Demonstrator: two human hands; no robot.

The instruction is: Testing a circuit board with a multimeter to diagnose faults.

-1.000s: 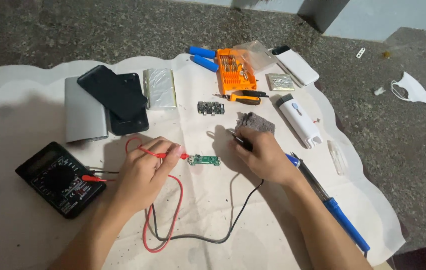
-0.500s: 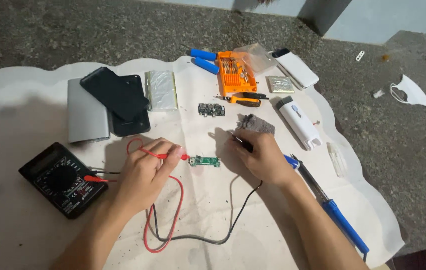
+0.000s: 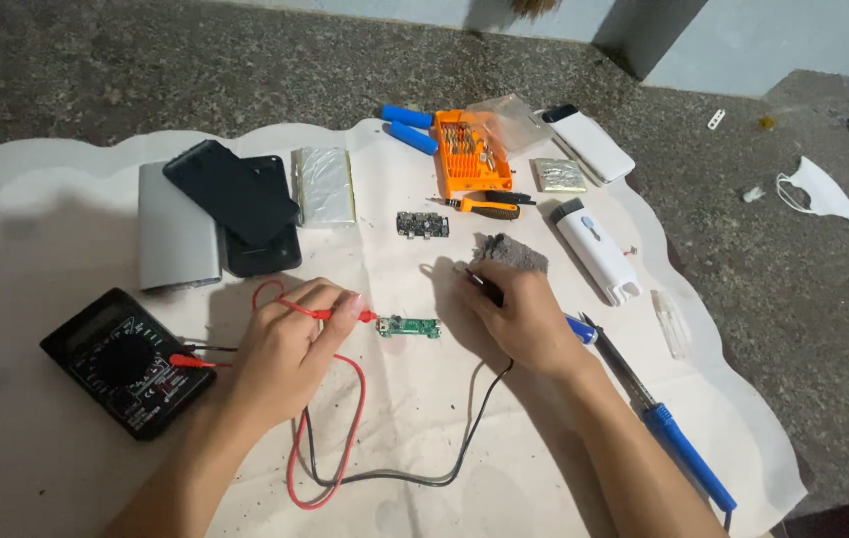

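A small green circuit board (image 3: 410, 327) lies on the white cloth (image 3: 424, 438) between my hands. My left hand (image 3: 290, 344) grips the red test probe (image 3: 330, 313), whose tip reaches the board's left end. My right hand (image 3: 514, 314) holds the black test probe (image 3: 481, 285), its tip lifted away from the board and pointing up-left. Red and black leads (image 3: 345, 468) loop toward me and run to the black multimeter (image 3: 128, 361) at the left.
Behind are a silver power-bank case (image 3: 175, 239), two dark phones (image 3: 235, 199), a foil-wrapped battery (image 3: 325, 184), a second small board (image 3: 422, 224), an orange screwdriver set (image 3: 469, 149), blue cells (image 3: 410, 125), a white case (image 3: 594, 249). A blue-handled soldering iron (image 3: 664, 418) lies right.
The hands hold nearly the same pose; the view has shifted slightly, and my right hand has drawn a little toward the board.
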